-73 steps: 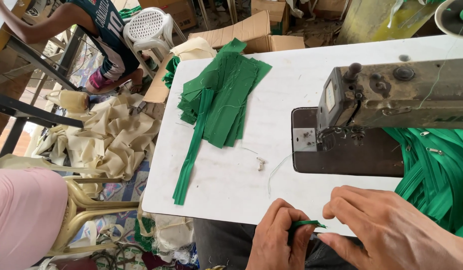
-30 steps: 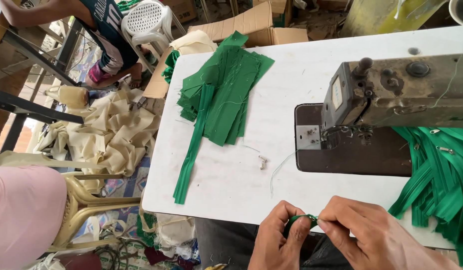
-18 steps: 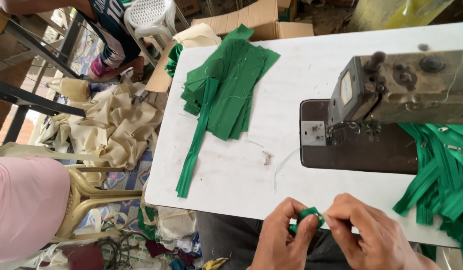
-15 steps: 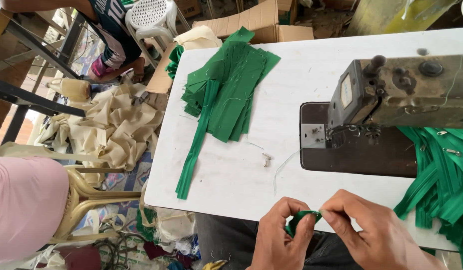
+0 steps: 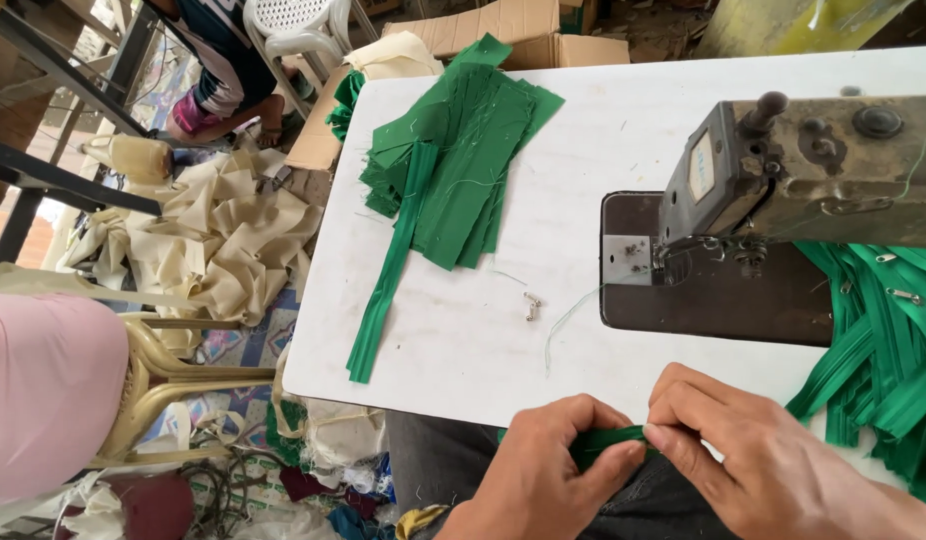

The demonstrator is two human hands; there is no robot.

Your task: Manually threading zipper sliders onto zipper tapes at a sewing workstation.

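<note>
Two hands meet at the near edge of the white worktop (image 5: 463,350), but the left side of the view comes first: a pink-clad person (image 5: 43,390) sits on a cream plastic chair (image 5: 163,380), with a heap of cream cloth scraps (image 5: 223,240) on the floor behind. On the worktop's left part lies a stack of green fabric pieces (image 5: 463,170), and one long green strip (image 5: 388,270) reaches from it toward the near edge. A small metal zipper slider (image 5: 530,306) lies alone near the middle. Below it, the left hand (image 5: 543,480) has its fingers pressed together, pinching one end of a short green strip (image 5: 608,442) just off the worktop's near edge, over the person's lap. The right hand (image 5: 773,460) pinches the strip's other end between thumb and fingertips, touching the left hand's fingers. Beyond them stands a worn grey sewing machine (image 5: 813,170) on its dark base, and a pile of green zippers (image 5: 883,340) spills at the far right.
</note>
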